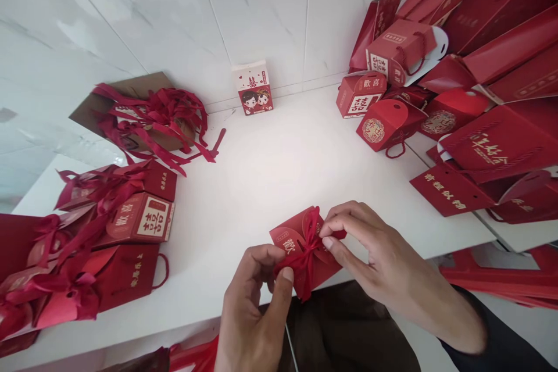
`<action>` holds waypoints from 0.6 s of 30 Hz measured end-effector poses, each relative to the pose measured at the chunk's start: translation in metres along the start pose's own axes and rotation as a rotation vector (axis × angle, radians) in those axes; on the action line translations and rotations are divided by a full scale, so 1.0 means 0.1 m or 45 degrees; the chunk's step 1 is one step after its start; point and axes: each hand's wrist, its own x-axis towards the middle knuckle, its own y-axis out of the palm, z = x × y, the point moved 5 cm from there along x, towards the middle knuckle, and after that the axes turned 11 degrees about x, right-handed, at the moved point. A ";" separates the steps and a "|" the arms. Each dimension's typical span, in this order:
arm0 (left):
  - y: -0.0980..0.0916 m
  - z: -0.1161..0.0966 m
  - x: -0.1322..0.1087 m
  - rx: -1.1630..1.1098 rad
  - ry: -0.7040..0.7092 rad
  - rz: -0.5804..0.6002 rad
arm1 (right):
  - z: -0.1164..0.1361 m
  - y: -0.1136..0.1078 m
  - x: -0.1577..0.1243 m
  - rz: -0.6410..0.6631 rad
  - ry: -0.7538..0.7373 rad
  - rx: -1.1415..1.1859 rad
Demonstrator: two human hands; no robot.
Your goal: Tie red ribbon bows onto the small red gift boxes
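A small red gift box (285, 222) with gold lettering rests near the front edge of the white table. Across its top lies a red ribbon (310, 241) tied in a bow, one tail hanging down the near side. My left hand (261, 296) pinches the bow's left loop between thumb and fingers. On the other side, my right hand (361, 238) pinches the right loop with thumb and forefinger. Both hands are closed on the ribbon, just above the box. Part of the box's side is hidden behind the fingers.
At left stand several ribboned red boxes (139, 218). Behind them an open brown box (82, 110) holds loose red ribbons (168, 116). A small printed carton (253, 90) stands against the tiled wall (270, 6). Several red boxes (392, 119) crowd the right side of the white table (279, 157).
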 end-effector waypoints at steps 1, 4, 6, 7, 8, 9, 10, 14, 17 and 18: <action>0.01 0.00 0.00 -0.077 -0.011 0.009 | 0.00 0.00 0.00 0.007 0.009 0.008; 0.04 0.00 0.00 -0.190 -0.036 0.047 | 0.01 0.03 -0.01 0.032 0.041 0.040; 0.05 -0.01 0.01 -0.151 -0.017 0.064 | 0.01 0.06 -0.01 0.033 0.038 0.052; 0.06 -0.02 0.02 -0.109 -0.002 0.069 | 0.01 0.07 0.00 0.035 0.032 0.052; 0.06 -0.02 0.03 -0.060 0.011 0.068 | 0.01 0.09 0.00 0.037 0.025 0.049; 0.07 -0.02 0.03 -0.008 0.023 0.060 | 0.01 0.09 0.01 0.039 0.019 0.047; 0.06 -0.02 0.04 0.045 0.032 0.045 | 0.01 0.10 0.01 0.043 0.015 0.046; 0.04 0.02 0.06 0.185 0.046 -0.002 | 0.03 0.09 0.01 0.051 0.006 0.080; 0.04 0.03 0.08 0.153 0.077 0.030 | 0.02 0.08 0.01 0.042 0.025 0.105; 0.03 0.02 0.08 0.120 0.096 0.039 | 0.02 0.08 0.01 0.031 0.030 0.108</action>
